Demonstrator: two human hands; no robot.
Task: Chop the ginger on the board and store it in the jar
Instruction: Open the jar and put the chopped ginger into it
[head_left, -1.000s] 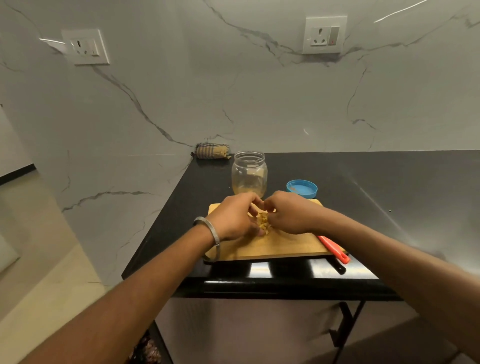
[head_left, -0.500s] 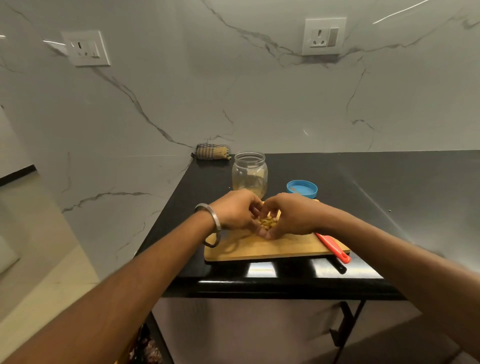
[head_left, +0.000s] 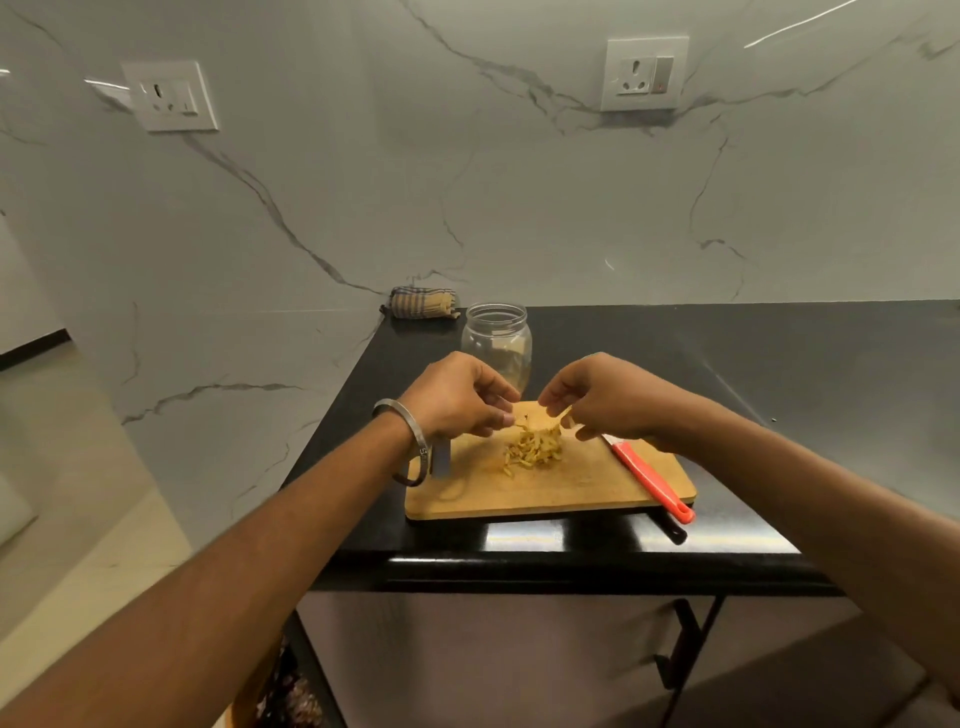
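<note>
Gathering ginger (head_left: 535, 449) below my curled left hand (head_left: 457, 397) and right hand (head_left: 605, 400); whether either holds strips, I cannot tell; next, scoop toward the jar (head_left: 497, 340) beyond.

I am seeing the right hand (head_left: 605, 402) covering the knife (head_left: 650, 480) blade, and both hands hiding the jar (head_left: 497, 345) base (its contents are looking too faint to name). Motion is blurring the ginger (head_left: 535, 447) strips; both forearms are running off the bottom edge.
</note>
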